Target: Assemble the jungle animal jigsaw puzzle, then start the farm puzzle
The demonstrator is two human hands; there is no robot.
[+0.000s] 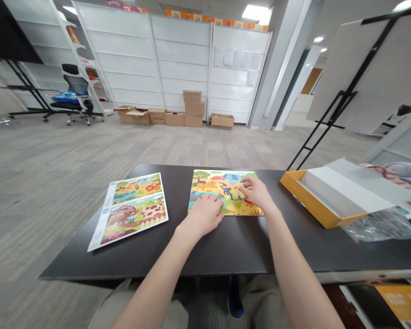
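A colourful picture puzzle (208, 182) with animals lies flat on the dark table, under both hands. My left hand (205, 212) rests palm down over its lower left part, fingers stretched out and lying on the picture. At the puzzle's right side is my right hand (256, 193), its fingers bent and drawn in towards the thumb close to the surface; whatever is between the fingertips is too small to make out. To the left lies a printed sheet (135, 208) showing two scenes, the upper one resembling the puzzle picture.
An opened yellow box (310, 201) with white inner flaps sits at the table's right, beside crumpled clear plastic (380, 226). The black table's (226, 256) near edge is just above my legs. Cardboard boxes (193, 109) and an office chair (75, 93) stand farther back.
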